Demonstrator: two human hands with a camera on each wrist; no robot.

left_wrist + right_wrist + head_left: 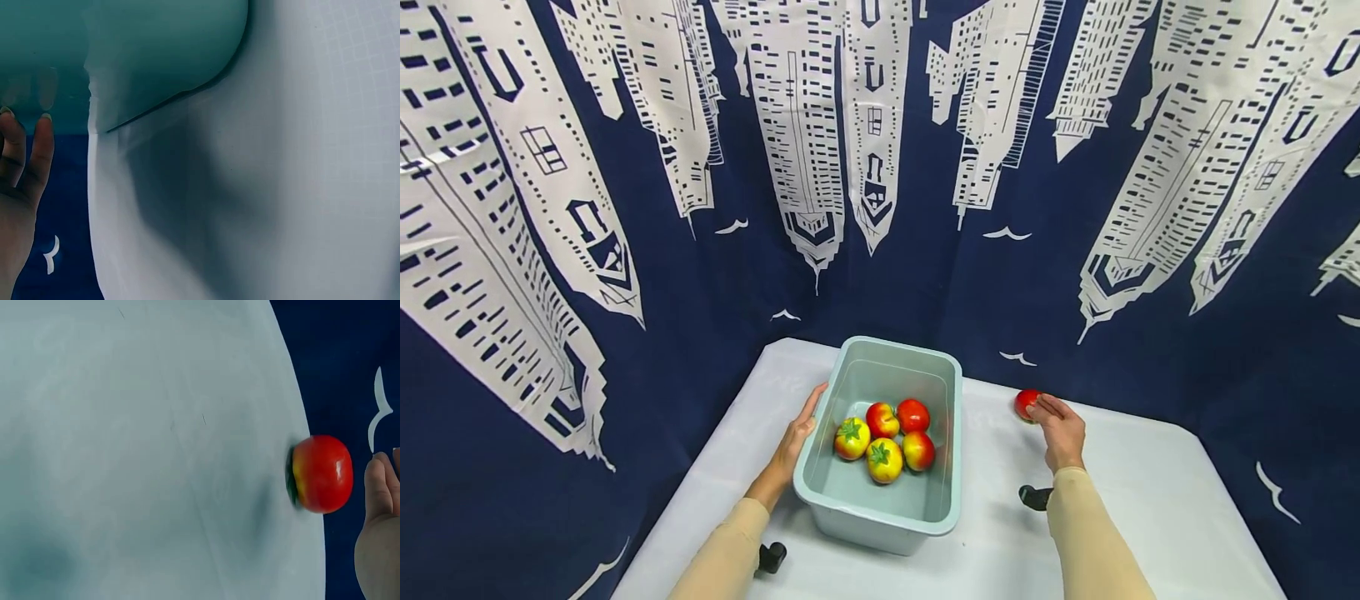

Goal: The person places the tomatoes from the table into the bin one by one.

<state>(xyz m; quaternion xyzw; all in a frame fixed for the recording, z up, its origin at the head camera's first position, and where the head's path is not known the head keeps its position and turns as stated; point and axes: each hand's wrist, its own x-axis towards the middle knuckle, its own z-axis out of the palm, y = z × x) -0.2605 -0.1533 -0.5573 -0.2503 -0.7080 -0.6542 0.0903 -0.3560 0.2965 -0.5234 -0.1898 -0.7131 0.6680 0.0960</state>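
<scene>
A pale grey-green plastic bin [880, 521] stands on the table, with several red and yellow tomatoes [884, 461] lying together inside it. Against the bin's left wall, my left hand [792, 446] rests with extended fingers. The left wrist view shows only part of that hand [25, 162], its fingertips at the bin's side. To the right of the bin, a lone red tomato [1026, 403] sits near the table's far edge. My right hand [1063, 432] is beside this tomato [324, 474]. In the right wrist view, a small gap separates the visible fingers [377, 490] from it.
White cloth covers the table [1000, 550]. Behind and around it hangs a dark blue curtain [895, 300] printed with white buildings and birds. Black wrist-camera mounts show at the left wrist [771, 557] and right wrist [1036, 497].
</scene>
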